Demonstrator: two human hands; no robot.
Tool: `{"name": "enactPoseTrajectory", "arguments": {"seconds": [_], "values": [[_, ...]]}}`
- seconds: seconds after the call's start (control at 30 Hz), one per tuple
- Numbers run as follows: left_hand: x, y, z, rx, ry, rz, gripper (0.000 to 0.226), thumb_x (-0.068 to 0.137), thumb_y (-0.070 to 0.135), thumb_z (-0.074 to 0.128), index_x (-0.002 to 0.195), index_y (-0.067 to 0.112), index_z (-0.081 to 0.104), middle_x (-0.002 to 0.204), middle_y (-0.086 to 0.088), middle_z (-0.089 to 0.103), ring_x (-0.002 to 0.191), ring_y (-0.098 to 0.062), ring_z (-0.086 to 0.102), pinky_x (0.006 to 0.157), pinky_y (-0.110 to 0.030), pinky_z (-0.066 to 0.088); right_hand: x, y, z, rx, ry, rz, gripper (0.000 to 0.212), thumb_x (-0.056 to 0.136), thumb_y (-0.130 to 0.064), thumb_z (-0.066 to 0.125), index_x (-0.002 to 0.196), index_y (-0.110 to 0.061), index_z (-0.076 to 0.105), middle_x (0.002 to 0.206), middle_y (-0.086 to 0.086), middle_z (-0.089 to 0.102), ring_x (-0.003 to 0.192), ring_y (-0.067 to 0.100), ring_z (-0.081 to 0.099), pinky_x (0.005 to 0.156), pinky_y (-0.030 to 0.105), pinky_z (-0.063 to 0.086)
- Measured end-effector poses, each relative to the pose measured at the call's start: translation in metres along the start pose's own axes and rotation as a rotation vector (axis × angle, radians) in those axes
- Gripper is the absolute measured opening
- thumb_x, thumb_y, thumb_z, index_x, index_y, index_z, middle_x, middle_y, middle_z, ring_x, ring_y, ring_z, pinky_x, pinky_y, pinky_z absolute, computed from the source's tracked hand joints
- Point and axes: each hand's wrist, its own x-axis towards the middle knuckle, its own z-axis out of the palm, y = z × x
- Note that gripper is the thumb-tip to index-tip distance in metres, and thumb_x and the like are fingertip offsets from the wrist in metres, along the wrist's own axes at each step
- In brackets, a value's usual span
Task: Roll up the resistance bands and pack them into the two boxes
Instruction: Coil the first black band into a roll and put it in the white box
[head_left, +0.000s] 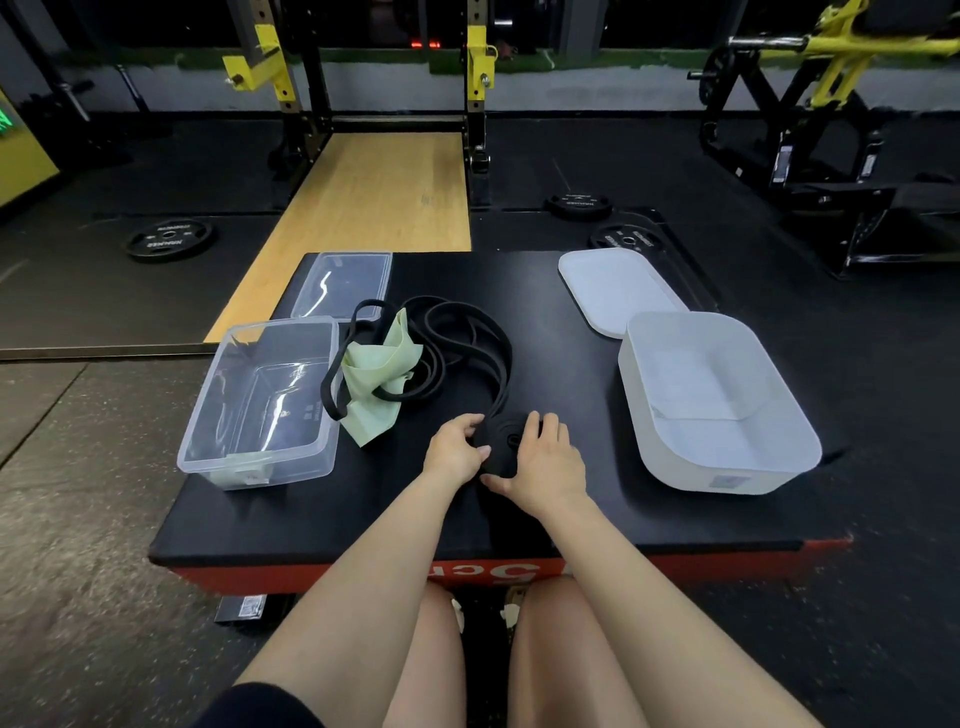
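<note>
Black band roll (506, 441), half hidden by hands (545, 462)

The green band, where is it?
In the head view, the light green band lies crumpled on the black platform, left of centre. It sits between the clear box and the loose black bands, tangled with them.
</note>
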Motion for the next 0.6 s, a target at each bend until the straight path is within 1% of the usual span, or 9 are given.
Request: {"name": "enactPoseTrajectory", "arguments": {"seconds": [0.07,0.17,0.33,0.4,0.53,0.6], "values": [[0.000,0.000,0.000,0.010,0.001,0.006,0.052,0.087,0.009,0.062,0.136,0.017,0.047,0.135,-0.006,0.052,0.121,-0.022,0.053,0.104,-0.031,0.039,0.000,-0.002,-0.001,0.011,0.005,-0.006,0.107,0.078,-0.067,0.057,0.147,0.000,0.010,0.147,0.013,0.024,0.134,0.026,0.027,0.099,0.034,0.040],[0.000,0.002,-0.001,0.037,0.001,0.015,0.052,0.087,0.010,0.062,0.136,0.015,0.046,0.136,-0.007,0.051,0.122,-0.021,0.051,0.104,-0.029,0.038,0.005,-0.001,-0.006,0.058,-0.017,-0.028,0.102,0.078,-0.062,0.060,0.146,-0.001,0.015,0.146,0.011,0.025,0.132,0.025,0.029,0.096,0.034,0.042],[0.004,0.003,-0.004,0.043,-0.048,0.000,0.055,0.083,0.011,0.068,0.134,0.010,0.047,0.133,-0.009,0.052,0.121,-0.023,0.052,0.104,-0.031,0.040,0.010,0.009,-0.014,0.114,-0.113,-0.096,0.103,0.077,-0.056,0.066,0.149,-0.006,0.011,0.148,0.008,0.021,0.135,0.025,0.023,0.101,0.038,0.040],[0.006,0.003,-0.005,0.063,-0.062,-0.009,0.062,0.080,0.012,0.071,0.135,0.011,0.043,0.135,-0.008,0.049,0.121,-0.023,0.050,0.104,-0.034,0.040,0.013,0.013,-0.017,0.113,-0.152,-0.141,0.105,0.076,-0.054,0.069,0.150,-0.008,0.009,0.149,0.007,0.020,0.136,0.026,0.022,0.104,0.039,0.038],[0.010,0.007,-0.008,0.088,-0.155,0.000,0.082,0.079,0.011,0.073,0.146,0.019,0.027,0.148,-0.004,0.036,0.133,-0.023,0.039,0.110,-0.037,0.035,0.020,0.018,-0.023,0.079,-0.225,-0.215,0.107,0.075,-0.050,0.072,0.151,-0.011,0.007,0.152,0.005,0.015,0.139,0.025,0.018,0.107,0.040,0.036],[0.012,0.008,-0.009,0.105,-0.184,-0.004,0.083,0.078,0.012,0.074,0.147,0.018,0.027,0.149,-0.005,0.035,0.135,-0.023,0.037,0.111,-0.036,0.033,0.025,0.021,-0.026,0.057,-0.270,-0.249,0.109,0.075,-0.048,0.074,0.152,-0.012,0.005,0.154,0.003,0.012,0.140,0.025,0.016,0.109,0.041,0.034]]}}
